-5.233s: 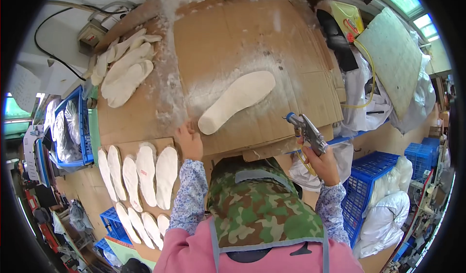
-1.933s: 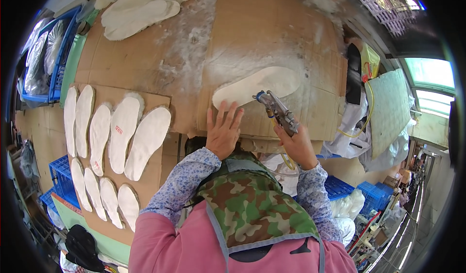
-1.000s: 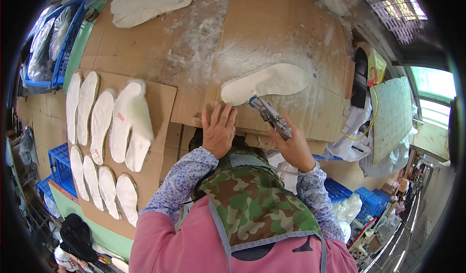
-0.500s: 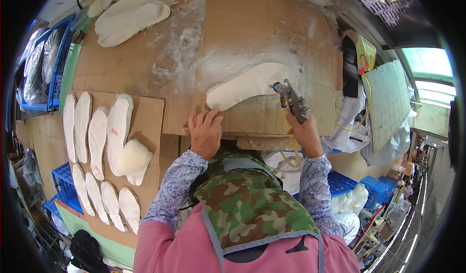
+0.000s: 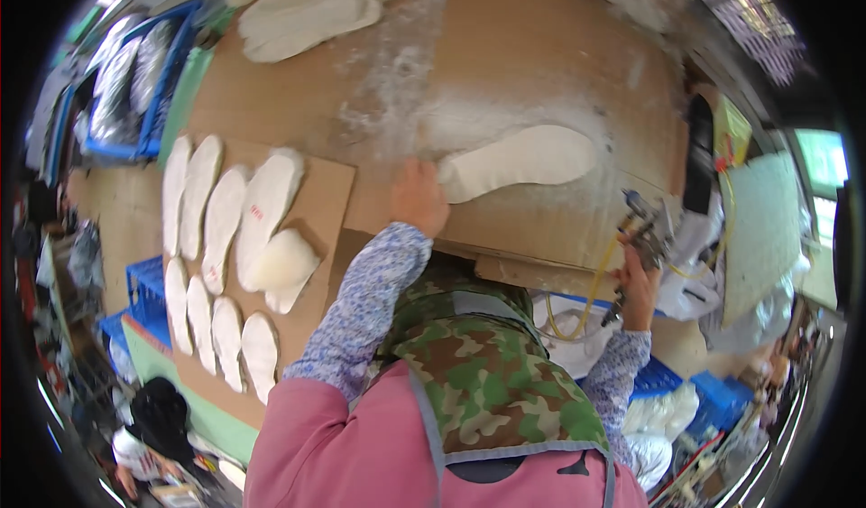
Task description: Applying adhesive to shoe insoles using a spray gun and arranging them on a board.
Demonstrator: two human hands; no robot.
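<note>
Along the near edge of the worktable [image 5: 564,34], a camouflage apron [image 5: 510,382] is worn over a pink top [image 5: 352,445]; the worktable is covered with brown cardboard. At the left, on a separate cardboard sheet [image 5: 320,188], pale insoles [image 5: 224,224] are laid in two rows. Farther back, the worktable is dusted with white fluff [image 5: 397,79], and pale pieces [image 5: 307,16] are piled at the far left. Beyond, a blue crate [image 5: 149,143] filled with wrapped bundles is seen at the left; at the right, a pale board [image 5: 771,228] is propped among white bags [image 5: 699,282]. Near the front of the worktable, a single insole [image 5: 528,161] is laid aslant. Its narrow end is met by the blurred left hand [image 5: 421,198], with fingers bent; whether it is gripped cannot be told. At the right front corner, a metal spray gun [image 5: 653,230] with a yellow hose [image 5: 602,275] is held up, well apart from the single insole, its handle wrapped by the curled fingers of the right hand [image 5: 639,284].
</note>
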